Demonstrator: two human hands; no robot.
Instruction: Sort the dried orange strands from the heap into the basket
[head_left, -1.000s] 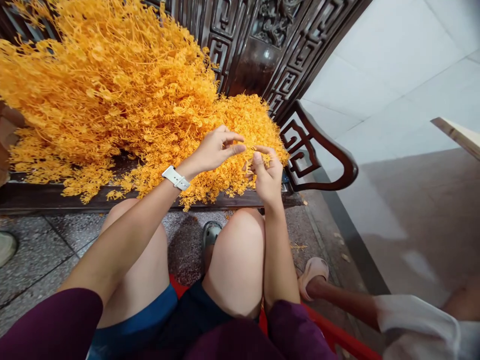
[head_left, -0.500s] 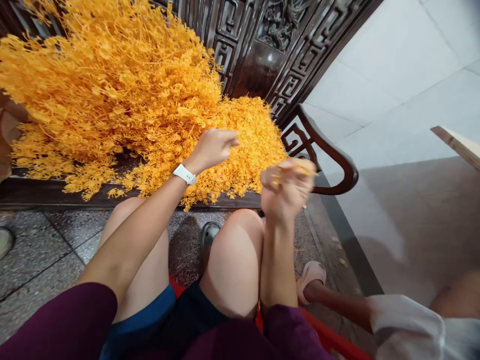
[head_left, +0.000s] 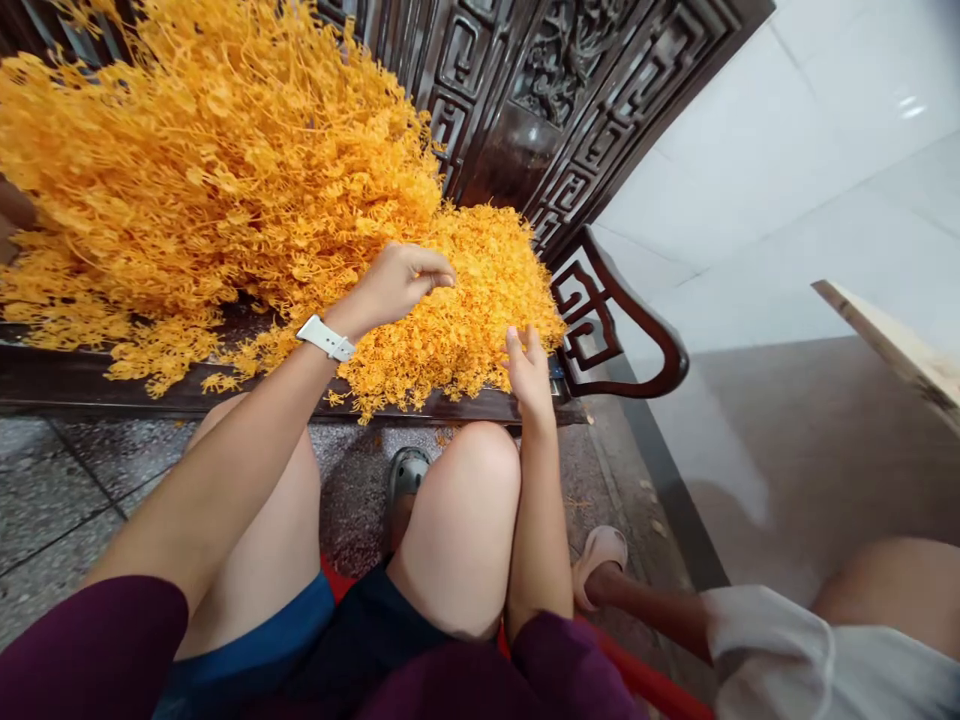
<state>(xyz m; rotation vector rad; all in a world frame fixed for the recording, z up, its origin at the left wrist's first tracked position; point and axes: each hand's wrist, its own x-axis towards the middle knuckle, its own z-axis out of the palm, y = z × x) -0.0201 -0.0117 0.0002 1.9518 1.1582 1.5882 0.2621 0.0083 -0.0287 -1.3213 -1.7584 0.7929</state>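
Note:
A big heap of orange plastic flower sprigs [head_left: 225, 180] lies on a dark carved wooden bench [head_left: 615, 330]. My left hand [head_left: 397, 282], a white watch on its wrist, rests on top of the heap with its fingertips pinched together among the sprigs. My right hand [head_left: 529, 372] is at the heap's right front edge, its fingers stretched out and touching the sprigs. What the left fingertips pinch is too small to name.
My bare knees [head_left: 465, 500] are just below the bench's front rail. A grey clog [head_left: 405, 475] stands on the speckled floor. Another person's foot in a pink slipper [head_left: 596, 560] and white sleeve [head_left: 780, 640] are at the lower right. A pale board edge [head_left: 892, 345] juts in at the right.
My right hand, half a second ago raised in a fist holding a sprig off to the right, has come back down open onto the heap. My left hand has sunk slightly into the sprigs.

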